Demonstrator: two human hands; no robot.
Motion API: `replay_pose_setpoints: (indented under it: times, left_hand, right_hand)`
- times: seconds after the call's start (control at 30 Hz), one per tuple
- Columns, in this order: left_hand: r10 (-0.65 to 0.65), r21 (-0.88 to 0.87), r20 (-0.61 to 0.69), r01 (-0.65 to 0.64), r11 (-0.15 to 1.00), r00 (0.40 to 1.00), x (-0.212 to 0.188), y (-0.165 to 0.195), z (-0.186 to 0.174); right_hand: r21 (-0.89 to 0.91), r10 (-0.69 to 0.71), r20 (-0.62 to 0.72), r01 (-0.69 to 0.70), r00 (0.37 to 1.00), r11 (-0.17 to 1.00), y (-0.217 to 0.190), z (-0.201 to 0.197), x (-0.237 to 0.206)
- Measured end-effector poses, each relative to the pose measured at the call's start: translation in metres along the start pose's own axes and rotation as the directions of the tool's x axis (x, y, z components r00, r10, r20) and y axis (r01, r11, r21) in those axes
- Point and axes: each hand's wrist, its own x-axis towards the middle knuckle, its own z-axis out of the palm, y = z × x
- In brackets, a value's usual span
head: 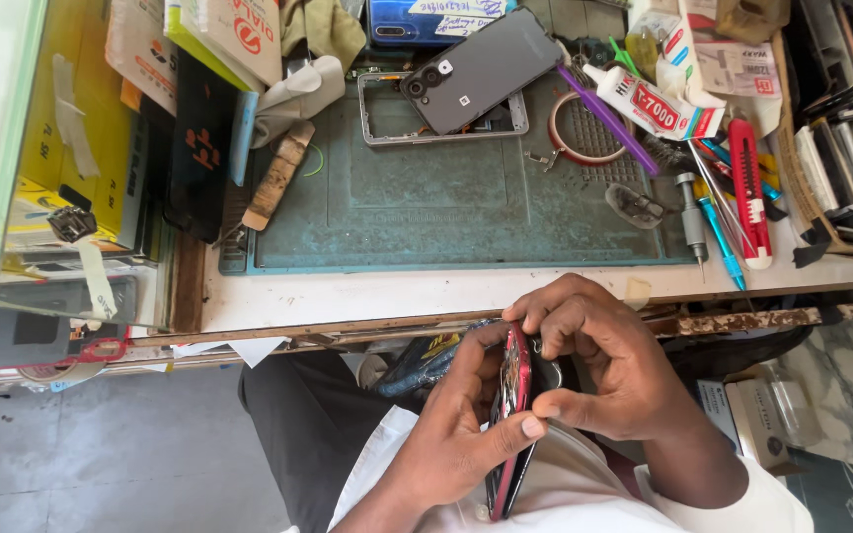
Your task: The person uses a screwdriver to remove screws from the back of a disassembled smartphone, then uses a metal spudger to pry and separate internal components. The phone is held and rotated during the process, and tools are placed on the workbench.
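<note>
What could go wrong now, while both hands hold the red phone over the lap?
1. The left hand and right hand hold the red phone edge-on over the lap, off the table; a slip might drop it to the floor.
2. The dark phone back lies loosely across the metal frame, so a bump might shift it.

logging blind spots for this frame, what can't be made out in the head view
- Red phone: seen edge-on, its faces hidden by the left hand and right hand.
- Grey phone on the metal frame: only its back shows.
- Lower edge of the red phone: cut off by the picture.
</note>
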Motion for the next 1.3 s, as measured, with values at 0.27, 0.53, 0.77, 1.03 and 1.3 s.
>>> replay_pose_setpoints:
  times: [0.27, 0.53, 0.77, 1.03, 1.3]
  left_hand:
    - [0.03, -0.191, 0.056, -0.019, 0.981, 0.998, 0.003, -0.012, -0.001]
    - [0.054, -0.151, 0.048, -0.047, 0.987, 0.997, 0.003, -0.016, 0.003]
    - [0.003, -0.174, -0.009, -0.004, 0.985, 1.0, -0.001, -0.014, 0.009]
    - [0.014, -0.254, -0.006, -0.015, 0.967, 1.0, -0.004, -0.014, 0.014]
    - [0.024, -0.326, -0.002, -0.023, 0.945, 1.0, -0.009, -0.016, 0.017]
  right_hand:
    - [-0.035, 0.019, 0.101, -0.015, 0.995, 0.999, 0.007, -0.015, 0.004]
    - [-0.179, -0.115, 0.271, 0.167, 0.956, 0.97, -0.002, -0.028, 0.019]
    - [-0.186, -0.059, 0.295, 0.118, 0.954, 0.975, -0.007, -0.028, 0.02]
    - [-0.173, -0.104, 0.326, 0.168, 0.939, 0.97, -0.008, -0.027, 0.018]
    - [-0.166, -0.125, 0.322, 0.186, 0.938, 0.968, -0.011, -0.024, 0.014]
